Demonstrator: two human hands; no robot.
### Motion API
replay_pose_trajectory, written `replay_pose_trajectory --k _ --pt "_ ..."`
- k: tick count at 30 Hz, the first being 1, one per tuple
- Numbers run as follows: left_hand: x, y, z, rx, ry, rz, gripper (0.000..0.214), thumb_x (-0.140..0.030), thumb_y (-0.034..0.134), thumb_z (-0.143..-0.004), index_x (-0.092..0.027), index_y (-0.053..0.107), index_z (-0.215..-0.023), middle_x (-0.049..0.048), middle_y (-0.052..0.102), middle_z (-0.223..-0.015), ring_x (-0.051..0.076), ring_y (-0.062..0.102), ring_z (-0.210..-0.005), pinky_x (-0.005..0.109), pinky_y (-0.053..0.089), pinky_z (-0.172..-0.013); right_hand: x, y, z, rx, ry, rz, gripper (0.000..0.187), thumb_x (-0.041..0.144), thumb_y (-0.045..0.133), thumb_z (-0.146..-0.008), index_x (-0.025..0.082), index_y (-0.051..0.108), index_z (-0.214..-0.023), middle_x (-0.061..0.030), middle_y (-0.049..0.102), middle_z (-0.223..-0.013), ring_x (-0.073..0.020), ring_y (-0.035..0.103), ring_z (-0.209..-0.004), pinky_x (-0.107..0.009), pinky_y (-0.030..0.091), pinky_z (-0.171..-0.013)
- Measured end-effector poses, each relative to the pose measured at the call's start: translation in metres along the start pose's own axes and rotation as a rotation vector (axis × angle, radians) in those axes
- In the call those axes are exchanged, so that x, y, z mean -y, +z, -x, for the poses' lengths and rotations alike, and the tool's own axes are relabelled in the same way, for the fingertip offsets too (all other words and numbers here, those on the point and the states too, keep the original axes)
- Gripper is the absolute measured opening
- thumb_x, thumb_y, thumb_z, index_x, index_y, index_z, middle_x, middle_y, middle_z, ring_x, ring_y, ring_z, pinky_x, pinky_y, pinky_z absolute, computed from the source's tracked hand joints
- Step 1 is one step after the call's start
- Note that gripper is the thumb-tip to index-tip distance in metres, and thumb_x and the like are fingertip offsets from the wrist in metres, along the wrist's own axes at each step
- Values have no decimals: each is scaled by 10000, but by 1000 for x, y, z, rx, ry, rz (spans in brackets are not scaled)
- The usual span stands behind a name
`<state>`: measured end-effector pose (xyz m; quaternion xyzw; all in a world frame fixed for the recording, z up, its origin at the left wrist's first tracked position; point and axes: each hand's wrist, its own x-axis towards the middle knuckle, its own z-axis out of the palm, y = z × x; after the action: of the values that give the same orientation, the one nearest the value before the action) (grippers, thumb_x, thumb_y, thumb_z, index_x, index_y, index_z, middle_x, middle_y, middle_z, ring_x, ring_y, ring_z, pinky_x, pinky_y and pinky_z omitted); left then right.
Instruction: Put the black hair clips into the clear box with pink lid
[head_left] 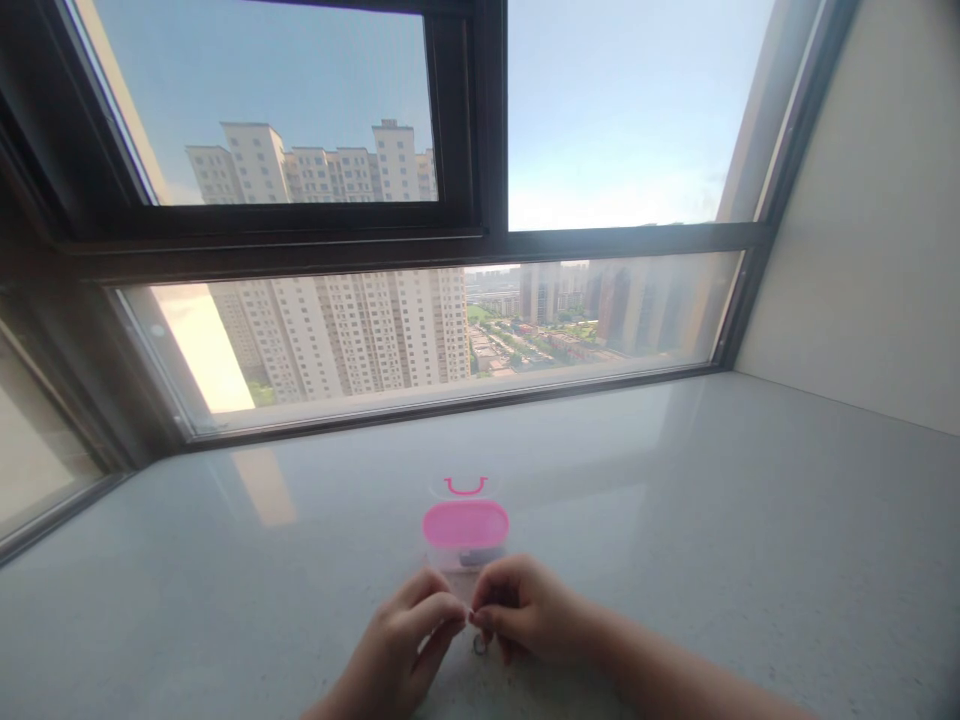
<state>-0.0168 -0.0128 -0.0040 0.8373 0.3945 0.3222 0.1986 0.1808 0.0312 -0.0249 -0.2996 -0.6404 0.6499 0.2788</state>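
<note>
- My left hand (409,630) and right hand (529,612) met tip to tip, thumbs and forefingers pinched narrow on a tiny piece (470,616), too small to make out.
- A small ring (480,646) sat just below my right fingertips; I couldn't tell whether it hung or lay.
- Just beyond my fingers, a pink-topped container (466,525) stood on the pale counter (300,590).

No text that can be read, no legible label or brand, no legible number, no sign with readable words
</note>
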Motion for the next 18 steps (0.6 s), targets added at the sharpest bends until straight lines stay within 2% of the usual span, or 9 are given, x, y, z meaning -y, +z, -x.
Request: replay_pose_trajectory --k 6,12,18 --pt "-2 0 1 -28 51 -88 170 -159 488 -886 -190 654 -869 89 587 -846 164 572 -735 226 453 -668 -2 5 1 -5 -63 62 299 379 680 -728 91 626 -788 -11 594 -598 -59 503 -423 -167 422 -410" --pt "0 0 0 -64 226 -46 191 -52 481 -858 -184 597 -933 92 626 -937 167 611 -870 237 495 -762 -6 3 -1 -10 -103 26 256 325 677 -728 82 642 -799 -21 601 -603 -69 514 -438 -176 438 -418" --pt "1 1 -1 -117 256 -68 184 -41 520 -840 -177 612 -923 79 666 -855 150 641 -763 208 514 -671 -5 5 0 -15 -114 21 186 249 664 -720 74 659 -785 -26 606 -594 -66 510 -429 -168 430 -412"
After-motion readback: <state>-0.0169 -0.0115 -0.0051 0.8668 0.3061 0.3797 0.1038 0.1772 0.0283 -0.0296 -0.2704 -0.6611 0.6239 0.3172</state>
